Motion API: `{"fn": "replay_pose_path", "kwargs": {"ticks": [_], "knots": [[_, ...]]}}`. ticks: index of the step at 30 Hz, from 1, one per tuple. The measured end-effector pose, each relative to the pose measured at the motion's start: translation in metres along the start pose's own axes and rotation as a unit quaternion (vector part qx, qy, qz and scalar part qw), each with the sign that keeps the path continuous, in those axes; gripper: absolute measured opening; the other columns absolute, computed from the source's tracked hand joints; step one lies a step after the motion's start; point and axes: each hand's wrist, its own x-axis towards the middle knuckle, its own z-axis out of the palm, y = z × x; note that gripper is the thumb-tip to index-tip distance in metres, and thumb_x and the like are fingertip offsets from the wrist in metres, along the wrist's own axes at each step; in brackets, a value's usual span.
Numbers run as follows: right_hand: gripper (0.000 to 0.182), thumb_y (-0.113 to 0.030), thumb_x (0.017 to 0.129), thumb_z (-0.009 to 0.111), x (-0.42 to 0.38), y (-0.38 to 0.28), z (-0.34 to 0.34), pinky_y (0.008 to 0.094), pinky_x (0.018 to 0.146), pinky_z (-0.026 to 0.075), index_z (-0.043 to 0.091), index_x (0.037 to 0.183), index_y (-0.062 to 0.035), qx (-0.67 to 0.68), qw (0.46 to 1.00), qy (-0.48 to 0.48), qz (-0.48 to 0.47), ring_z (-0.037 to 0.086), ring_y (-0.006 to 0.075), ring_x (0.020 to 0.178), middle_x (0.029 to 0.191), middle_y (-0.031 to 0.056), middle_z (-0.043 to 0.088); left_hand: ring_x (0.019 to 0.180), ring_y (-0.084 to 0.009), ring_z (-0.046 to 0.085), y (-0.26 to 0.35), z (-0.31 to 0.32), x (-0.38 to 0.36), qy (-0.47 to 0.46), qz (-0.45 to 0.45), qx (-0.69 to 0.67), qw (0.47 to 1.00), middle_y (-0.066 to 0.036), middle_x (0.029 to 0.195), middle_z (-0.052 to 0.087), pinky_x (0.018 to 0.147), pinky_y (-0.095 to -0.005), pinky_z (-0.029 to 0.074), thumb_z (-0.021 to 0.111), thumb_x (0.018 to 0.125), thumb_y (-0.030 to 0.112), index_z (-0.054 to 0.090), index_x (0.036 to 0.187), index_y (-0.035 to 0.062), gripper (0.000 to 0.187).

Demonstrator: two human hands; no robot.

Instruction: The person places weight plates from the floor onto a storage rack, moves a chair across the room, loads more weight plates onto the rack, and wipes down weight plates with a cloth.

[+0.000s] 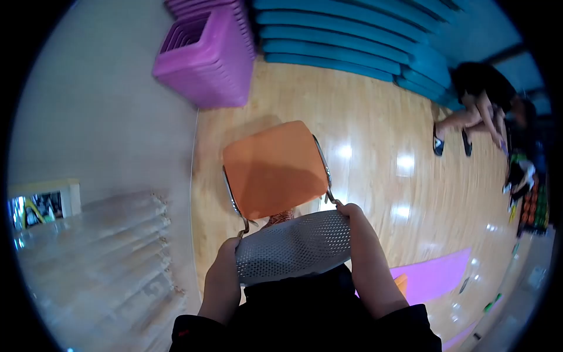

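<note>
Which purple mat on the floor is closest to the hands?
The larger purple mat, just beside the right forearm. The other mat shows only as a thin strip below.

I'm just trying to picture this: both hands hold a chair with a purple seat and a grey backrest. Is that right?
Not quite: the head view shows that the seat is orange, not purple. The left hand and right hand do hold the chair, and its backrest is grey.

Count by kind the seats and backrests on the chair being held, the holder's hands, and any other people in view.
Orange seat: 1
Perforated grey backrest: 1
Hands, left hand and right hand: 2
Other person: 1
Total: 5
</note>
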Motion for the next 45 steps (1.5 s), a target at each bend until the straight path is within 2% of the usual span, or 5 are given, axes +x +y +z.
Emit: {"fn": "replay_pose_path", "kwargs": {"ticks": [6,13,29,35,45], "knots": [[0.065,-0.057,0.07,0.047,-0.017,0.123,0.046,0.0381,0.092,0.032,0.053,0.108,-0.0053,0.138,0.99,0.024,0.012,0.042,0.0297,0.11,0.114,0.0213,0.047,0.095,-0.0277,0.054,0.091,-0.012,0.006,0.058,0.119,0.119,0.984,-0.016,0.104,0.055,0.08,-0.034,0.042,0.051,0.071,0.043,0.054,0.104,0.0021,0.053],[0.064,-0.057,0.07,0.046,-0.033,0.308,0.069,0.0382,0.092,0.032,0.053,0.108,-0.0056,0.33,0.94,0.076,0.045,0.043,0.0298,0.11,0.114,0.021,0.047,0.095,-0.0279,0.054,0.272,0.074,-0.06,0.089,0.274,0.257,0.922,-0.017,0.104,0.055,0.08,-0.0342,0.042,0.05,0.071,0.044,0.054,0.104,0.0016,0.054],[0.063,-0.056,0.07,0.046,-0.009,0.738,0.047,0.0384,0.091,0.032,0.054,0.107,-0.0062,0.657,0.713,0.133,0.205,0.043,0.0301,0.11,0.114,0.0203,0.047,0.095,-0.0286,0.054,0.644,0.551,-0.339,-0.008,0.513,0.529,0.676,-0.017,0.104,0.055,0.08,-0.0346,0.042,0.05,0.071,0.046,0.053,0.104,0.0007,0.056],[0.062,-0.056,0.071,0.046,-0.013,0.828,0.023,0.0385,0.091,0.032,0.054,0.107,-0.0064,0.721,0.635,0.107,0.256,0.043,0.0302,0.11,0.114,0.0201,0.047,0.095,-0.0288,0.054,0.759,0.692,-0.463,-0.043,0.557,0.583,0.59,-0.018,0.104,0.055,0.08,-0.0347,0.042,0.049,0.071,0.046,0.053,0.105,0.0003,0.057],[0.061,-0.056,0.071,0.046,0.07,1.094,-0.125,0.0386,0.091,0.032,0.054,0.106,-0.0068,0.748,0.605,0.112,0.247,0.043,0.0304,0.109,0.114,0.0196,0.047,0.095,-0.0292,0.054,0.944,0.919,-0.594,-0.019,0.55,0.595,0.586,-0.018,0.103,0.055,0.08,-0.0349,0.042,0.049,0.071,0.047,0.052,0.105,-0.0003,0.059]]}}
